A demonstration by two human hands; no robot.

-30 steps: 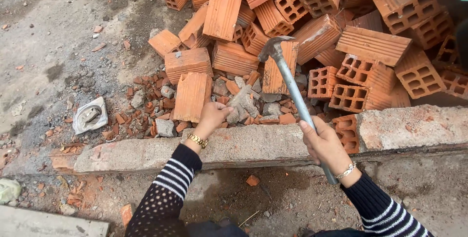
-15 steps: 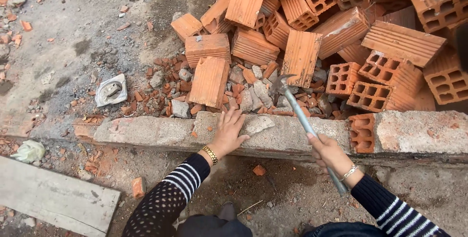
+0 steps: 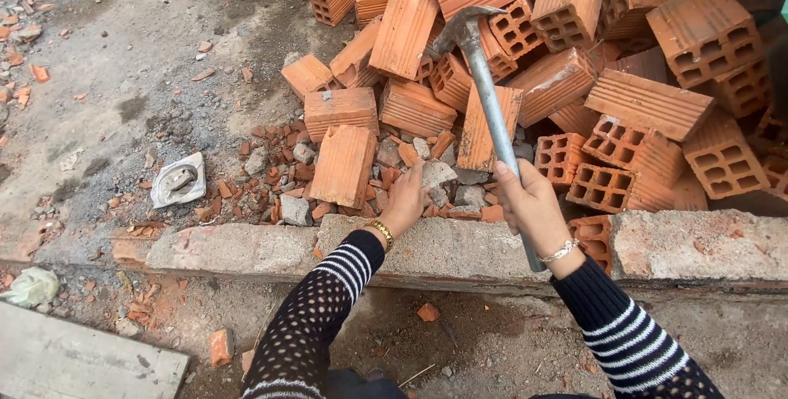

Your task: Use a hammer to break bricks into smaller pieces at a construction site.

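Gripping the grey metal handle of a hammer (image 3: 491,112), the right hand (image 3: 529,206) holds the tool raised, its fingers wrapped tight around the lower part of the shaft. The hammer head sits high in the frame, over the heap of hollow orange bricks (image 3: 574,62) piled beyond a low concrete curb (image 3: 246,247). The shaft slants down and to the right from the head to the fist.

Just to the left, the left hand (image 3: 405,199) reaches over the curb and is closed around a pale grey chunk of mortar (image 3: 437,173), holding it by its near side just above the rubble. The chunk lies between the two hands, beside the hammer's shaft and below its head. A gold bracelet shows on the left wrist, a silver one on the right; both sleeves are black with white stripes.

Around the chunk lies broken brick rubble (image 3: 279,185), small orange and grey pieces scattered against the far side of the curb. One whole ribbed brick (image 3: 343,165) stands tilted just left of the left hand. Farther left on the dirty ground rests a flattened white packet (image 3: 177,180), well apart from the hands. A grey plank (image 3: 74,362) lies at the lower left corner.
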